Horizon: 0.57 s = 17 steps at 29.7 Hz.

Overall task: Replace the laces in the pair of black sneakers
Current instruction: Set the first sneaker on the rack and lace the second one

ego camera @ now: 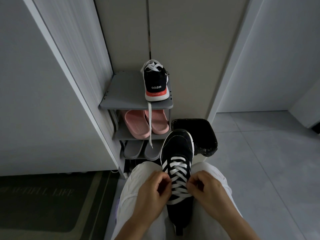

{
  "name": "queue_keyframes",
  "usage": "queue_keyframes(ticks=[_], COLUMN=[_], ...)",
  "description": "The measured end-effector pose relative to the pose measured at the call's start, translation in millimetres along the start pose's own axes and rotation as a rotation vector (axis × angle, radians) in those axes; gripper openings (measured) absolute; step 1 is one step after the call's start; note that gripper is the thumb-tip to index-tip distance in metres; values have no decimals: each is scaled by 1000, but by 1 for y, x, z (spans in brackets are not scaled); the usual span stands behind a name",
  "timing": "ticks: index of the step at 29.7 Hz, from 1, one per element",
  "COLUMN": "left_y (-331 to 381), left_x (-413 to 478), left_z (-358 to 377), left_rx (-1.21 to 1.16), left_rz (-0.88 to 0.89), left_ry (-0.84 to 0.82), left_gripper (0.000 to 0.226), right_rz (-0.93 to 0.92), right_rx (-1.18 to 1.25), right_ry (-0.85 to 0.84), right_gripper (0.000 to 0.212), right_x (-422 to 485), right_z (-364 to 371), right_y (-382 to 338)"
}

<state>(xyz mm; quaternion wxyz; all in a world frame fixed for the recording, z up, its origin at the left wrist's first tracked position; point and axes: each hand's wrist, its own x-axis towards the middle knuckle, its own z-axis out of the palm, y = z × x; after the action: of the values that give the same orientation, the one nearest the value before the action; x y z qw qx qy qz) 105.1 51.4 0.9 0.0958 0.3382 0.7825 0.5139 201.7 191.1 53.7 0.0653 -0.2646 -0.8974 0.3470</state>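
While the left hand (152, 193) and right hand (206, 189) sit apart with curled fingers, each pinching the white lace (179, 181), the near sneaker (178, 153) lies lengthwise between the thighs, toe pointing away. The second sneaker (155, 82) stands on the rack (121, 94), its heel reading "adidas" and "cloudfoam".

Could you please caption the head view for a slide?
Left hand and right hand pinch white laces on a black sneaker; its mate tops the rack.

"adidas" on heel of sneaker (155, 80) atop rack (124, 94); "cloudfoam" on its red heel band (156, 93); doormat (43, 201) lettering too dim.
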Motion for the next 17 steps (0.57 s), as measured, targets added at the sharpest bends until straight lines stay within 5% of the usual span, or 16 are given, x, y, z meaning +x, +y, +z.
queue_keyframes(ticks=[4,17], left_y=[9,16], left_x=[13,32], left_z=[-3,-17], left_rx=[-79,-185], left_rz=[-33,-271], left_ry=[25,-46], left_gripper=[21,4], right_rz=[-35,37], right_rx=[22,32], right_ry=[147,50], right_gripper=[3,7], right_x=[7,17], right_z=[-1,-6], right_y=[-4,-6])
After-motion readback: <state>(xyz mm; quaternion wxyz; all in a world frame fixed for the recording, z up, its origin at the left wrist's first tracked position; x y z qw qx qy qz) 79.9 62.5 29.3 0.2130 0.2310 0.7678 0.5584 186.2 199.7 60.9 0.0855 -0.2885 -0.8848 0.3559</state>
